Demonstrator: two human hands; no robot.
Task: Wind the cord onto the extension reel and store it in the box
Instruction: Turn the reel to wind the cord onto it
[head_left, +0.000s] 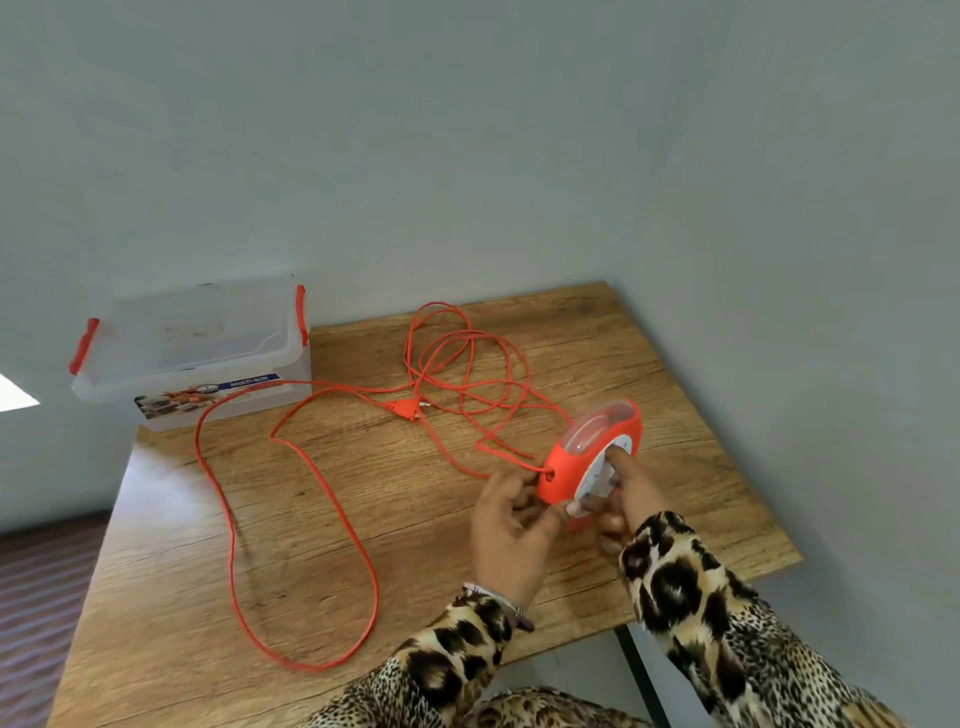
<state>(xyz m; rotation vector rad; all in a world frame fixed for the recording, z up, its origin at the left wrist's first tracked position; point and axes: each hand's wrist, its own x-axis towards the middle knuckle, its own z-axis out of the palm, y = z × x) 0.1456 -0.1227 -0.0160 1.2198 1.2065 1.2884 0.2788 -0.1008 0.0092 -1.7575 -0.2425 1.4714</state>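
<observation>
Clear lidded storage box (195, 358) with red latches, far left table (156, 597) edge. Orange cord (332, 499) sprawls loose across the wood, plug (408, 408) near middle, tangle of loops behind. Left hand (511, 525) grips the orange reel (582, 457) at its cord outlet. Right hand (631, 493) holds the reel's white face, 1 forefinger pressed on it. Reel stands upright, near right edge.

Both forearms, in leopard-print sleeves, reach in from the near right. The left hand (511, 525) has its fingers curled and thumb extended rightward. The right hand (631, 493), just right of it, points its index finger away.
</observation>
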